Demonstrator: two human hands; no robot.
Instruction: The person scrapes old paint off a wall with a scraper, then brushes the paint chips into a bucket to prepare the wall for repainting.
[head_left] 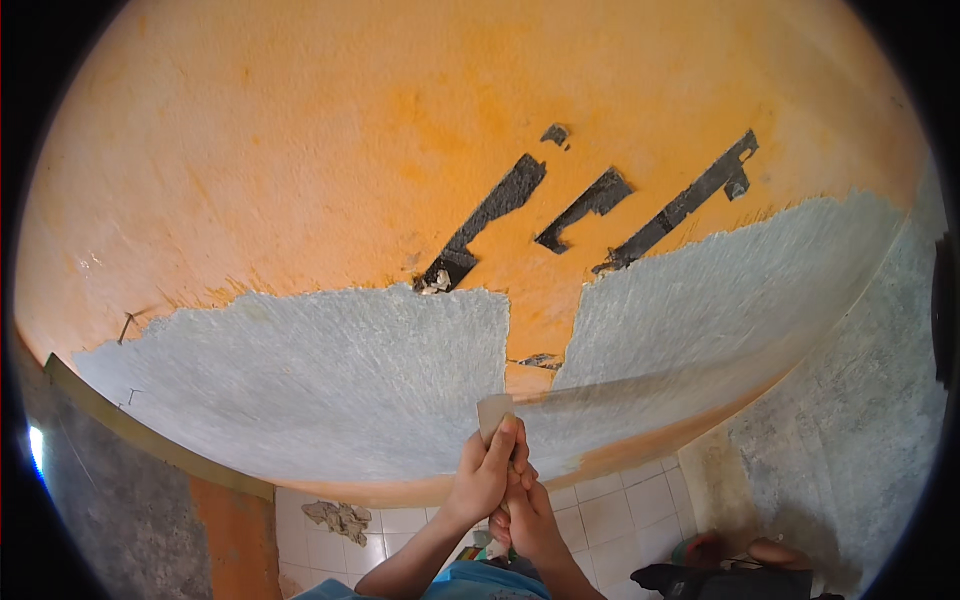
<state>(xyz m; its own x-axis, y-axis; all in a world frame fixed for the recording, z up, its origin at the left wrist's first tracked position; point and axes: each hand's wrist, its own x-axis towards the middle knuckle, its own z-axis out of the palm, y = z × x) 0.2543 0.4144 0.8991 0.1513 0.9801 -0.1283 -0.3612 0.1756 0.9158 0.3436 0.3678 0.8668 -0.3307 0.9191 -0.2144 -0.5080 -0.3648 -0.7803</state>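
Both hands grip 1 scraper [494, 412] against the orange wall [300, 150]. The left hand [487, 472] is uppermost, fingers curled and pressed together around the handle, its fingertips reaching the base of the blade. The right hand [527, 517] sits just below and touching it, fingers likewise wrapped around the lower handle. The handle itself is almost entirely hidden inside the 2 fists. The pale blade projects above the left fingertips and lies flat on the wall, at the lower end of the narrow orange strip between 2 grey scraped areas [330, 370]. Above these, 3 dark diagonal bare strips [500, 205] mark the paint. Below the hands lies a white tiled floor [620, 510] with a small heap of debris [338, 518].
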